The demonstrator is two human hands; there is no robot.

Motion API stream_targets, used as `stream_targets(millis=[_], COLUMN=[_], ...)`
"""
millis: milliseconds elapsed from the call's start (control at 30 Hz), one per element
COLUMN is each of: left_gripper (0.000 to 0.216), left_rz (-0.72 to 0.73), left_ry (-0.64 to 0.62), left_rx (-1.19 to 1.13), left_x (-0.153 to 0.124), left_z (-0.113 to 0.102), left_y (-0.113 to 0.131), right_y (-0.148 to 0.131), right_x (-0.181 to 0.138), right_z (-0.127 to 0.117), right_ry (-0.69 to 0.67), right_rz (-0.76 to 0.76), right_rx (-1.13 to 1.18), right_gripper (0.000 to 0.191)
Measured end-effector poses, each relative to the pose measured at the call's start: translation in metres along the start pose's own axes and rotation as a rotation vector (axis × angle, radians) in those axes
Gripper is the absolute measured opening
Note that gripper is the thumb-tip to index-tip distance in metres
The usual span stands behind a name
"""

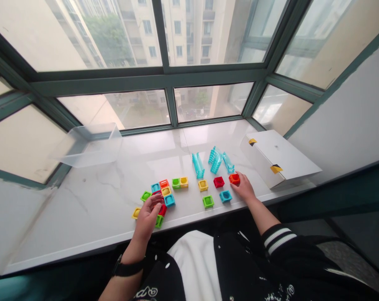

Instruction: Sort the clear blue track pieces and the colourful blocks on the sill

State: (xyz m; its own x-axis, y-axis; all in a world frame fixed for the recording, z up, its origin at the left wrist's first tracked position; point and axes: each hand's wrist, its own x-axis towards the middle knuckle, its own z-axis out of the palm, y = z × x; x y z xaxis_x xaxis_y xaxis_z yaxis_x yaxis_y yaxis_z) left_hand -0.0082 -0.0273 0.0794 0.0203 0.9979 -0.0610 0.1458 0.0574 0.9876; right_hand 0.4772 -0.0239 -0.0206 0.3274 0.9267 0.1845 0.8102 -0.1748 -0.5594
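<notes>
My right hand (245,189) has its fingers closed on an orange-red toy block (234,179) at the right end of the loose blocks. Left of it, set apart, are a dark red block (218,182), a blue block (225,196), a yellow block (203,185) and a green block (208,201). My left hand (149,215) reaches over a cluster of coloured blocks, thumb and fingers apart, partly hiding a red block (162,210). Around it show a blue block (169,200), a yellow block (136,213) and a green block (146,195).
Clear teal track pieces (198,165) lie behind the blocks. A joined green and yellow pair (180,182) sits mid-sill. A transparent bin (93,152) stands at the left, a white box (280,156) at the right. Windows rise behind the marble sill (92,209).
</notes>
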Motion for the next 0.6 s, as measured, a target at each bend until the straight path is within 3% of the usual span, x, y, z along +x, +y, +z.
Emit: stream_targets(millis=[367,500,600], left_gripper=[0.045,0.046,0.046], left_rz=[-0.009,-0.02,-0.023], left_ry=[-0.02,-0.018,0.008], left_rx=[-0.003,0.003,0.01], left_x=[0.002,0.001,0.001], left_z=[0.001,-0.002,-0.003], left_y=[-0.002,-0.003,-0.003], right_y=[0.0,-0.003,-0.012], right_x=[-0.002,-0.002,-0.001], right_z=[0.0,-0.011,-0.025], right_ry=[-0.009,-0.019,0.013], right_rz=[-0.023,-0.072,-0.14], right_rx=[-0.001,0.032,0.054], right_gripper=[0.071,0.075,0.067])
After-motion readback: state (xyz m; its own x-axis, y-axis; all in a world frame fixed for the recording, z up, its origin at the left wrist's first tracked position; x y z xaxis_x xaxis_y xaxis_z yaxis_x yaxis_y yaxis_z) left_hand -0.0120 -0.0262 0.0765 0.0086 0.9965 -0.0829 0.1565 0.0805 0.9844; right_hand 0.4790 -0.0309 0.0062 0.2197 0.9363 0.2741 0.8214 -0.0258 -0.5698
